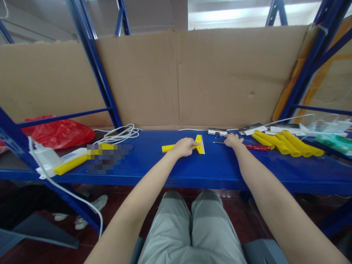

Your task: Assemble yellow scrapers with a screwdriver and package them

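My left hand [184,147] is closed round a yellow scraper [200,144] with a wide head and a pale straight blade edge. Its handle [167,148] sticks out to the left of the hand, low over the blue shelf. My right hand [233,140] is lowered to the shelf with its fingers bent together, and what they pinch, if anything, is hidden. Beneath it lies a screwdriver with a red handle [257,147], the thin shaft passing under the hand. Tiny loose pieces, too small to name, lie left of the right fingertips near a small black-and-white pack [217,131].
Several yellow handles [288,143] lie at the right, near flat black-and-white packs [253,129]. White cable [123,134], a red plastic bag [59,134] and a white adapter [48,157] are at the left. Cardboard [178,80] stands behind the blue shelf [154,167]. Another person's shoes [99,203] show below left.
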